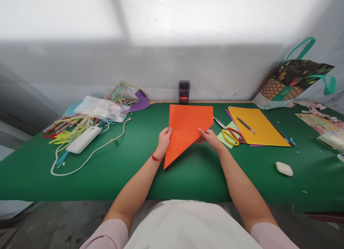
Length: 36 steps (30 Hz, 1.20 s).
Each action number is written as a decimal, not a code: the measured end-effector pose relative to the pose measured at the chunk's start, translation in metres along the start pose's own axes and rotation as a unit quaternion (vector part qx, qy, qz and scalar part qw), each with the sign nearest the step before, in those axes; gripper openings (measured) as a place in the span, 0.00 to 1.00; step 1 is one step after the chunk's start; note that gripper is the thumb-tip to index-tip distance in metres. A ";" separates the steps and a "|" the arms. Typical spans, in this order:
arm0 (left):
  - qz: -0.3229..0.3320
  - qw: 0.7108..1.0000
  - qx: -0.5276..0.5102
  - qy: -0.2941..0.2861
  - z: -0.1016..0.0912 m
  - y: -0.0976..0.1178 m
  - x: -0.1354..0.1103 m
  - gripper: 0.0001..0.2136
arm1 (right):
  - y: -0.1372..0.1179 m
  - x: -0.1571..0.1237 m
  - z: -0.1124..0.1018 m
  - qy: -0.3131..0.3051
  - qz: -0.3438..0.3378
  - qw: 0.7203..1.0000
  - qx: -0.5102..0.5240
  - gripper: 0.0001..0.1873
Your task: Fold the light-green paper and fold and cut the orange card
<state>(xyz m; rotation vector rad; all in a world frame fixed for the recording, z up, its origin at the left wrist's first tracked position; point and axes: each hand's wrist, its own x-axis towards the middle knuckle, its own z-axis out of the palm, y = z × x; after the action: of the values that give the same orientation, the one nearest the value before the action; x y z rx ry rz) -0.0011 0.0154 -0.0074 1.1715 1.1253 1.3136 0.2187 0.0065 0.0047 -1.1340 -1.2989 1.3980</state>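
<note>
Both of my hands hold a sheet of orange paper [185, 127] over the green table. The sheet's lower right side runs as a slanted edge down to a point at the bottom left. My left hand [163, 141] pinches the left edge, thumb on top, a red bead bracelet at the wrist. On the slanted right edge, my right hand [209, 137] grips with its thumb on top and fingers beneath. Scissors [231, 134] with red and yellow handles lie just right of my right hand, partly over a light green paper [225, 139].
Yellow sheets [260, 128] with a pen [245, 125] lie at right, near a white case [284, 169]. A patterned bag [285, 87] stands behind. At left are a white power bank [84, 139], its cable [88, 166], colourful strips [67, 134] and a plastic bag [103, 109].
</note>
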 end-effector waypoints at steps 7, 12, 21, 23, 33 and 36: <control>0.009 1.000 0.008 0.012 -0.001 -0.002 0.003 0.16 | 0.006 0.003 0.011 -0.037 0.007 0.999 -0.030 0.35; 0.016 1.000 0.010 0.018 -0.001 -0.003 0.002 0.16 | 0.009 0.003 0.010 -0.029 -0.007 1.000 -0.006 0.33; 0.037 0.999 0.002 0.038 0.003 0.001 -0.002 0.16 | 0.011 -0.001 0.027 -0.088 0.017 0.996 -0.027 0.33; 0.047 0.998 0.011 0.046 0.004 0.001 -0.002 0.17 | 0.011 -0.001 0.028 -0.083 0.020 0.996 -0.021 0.33; 0.053 0.996 0.003 0.067 0.003 -0.002 0.001 0.17 | 0.016 0.001 0.045 -0.054 -0.005 0.998 -0.018 0.30; 0.060 0.995 0.006 0.081 0.004 -0.004 0.001 0.17 | 0.019 0.001 0.049 -0.018 -0.006 1.000 -0.010 0.29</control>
<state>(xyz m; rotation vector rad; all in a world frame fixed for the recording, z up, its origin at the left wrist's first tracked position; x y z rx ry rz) 0.0031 0.0166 -0.0108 1.1724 1.1953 1.5189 0.1699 -0.0023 -0.0125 -1.1169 -1.3457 1.4049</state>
